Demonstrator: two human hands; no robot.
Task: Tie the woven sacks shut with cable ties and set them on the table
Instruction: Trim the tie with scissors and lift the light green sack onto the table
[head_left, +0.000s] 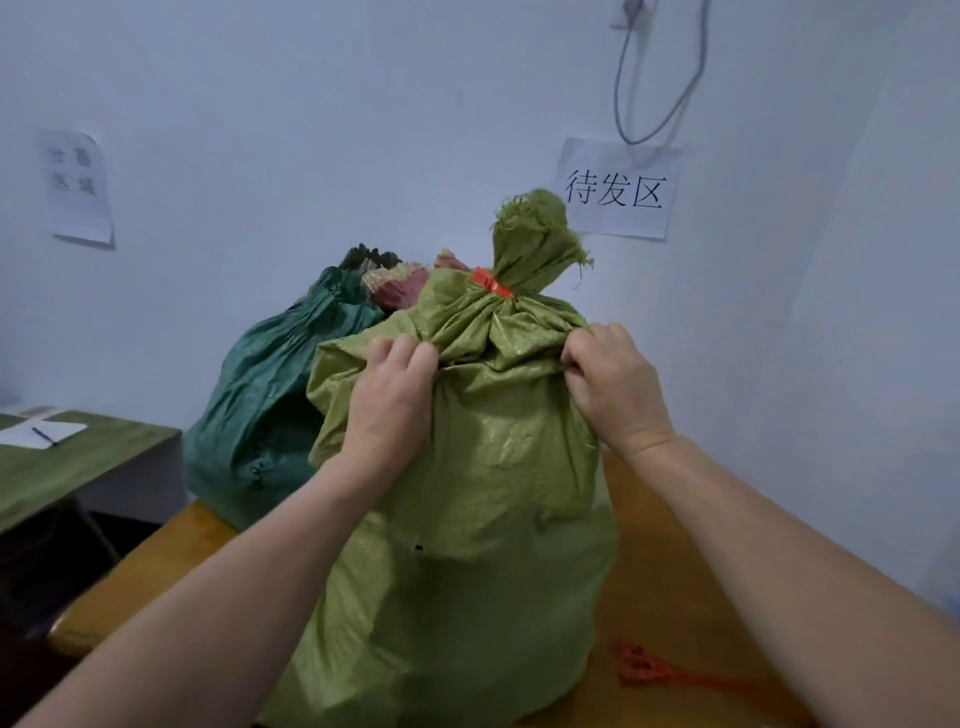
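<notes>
A full light-green woven sack (483, 519) stands upright on the yellow-brown table (670, 561), its neck gathered and bound by an orange cable tie (491, 283). My left hand (392, 395) grips a fold of the sack at its left shoulder. My right hand (613, 384) grips the fabric at the right shoulder. Behind it on the table sit a dark-green sack (270, 395) and a reddish sack (397, 288), mostly hidden. Loose orange cable ties (660, 670) lie on the table at the lower right.
A white wall with a paper sign (618, 189) and a hanging cable (660, 78) stands right behind the sacks. At left is a lower green-topped desk (78, 462) with paper and a pen (44, 435). Dark floor gap lies between desk and table.
</notes>
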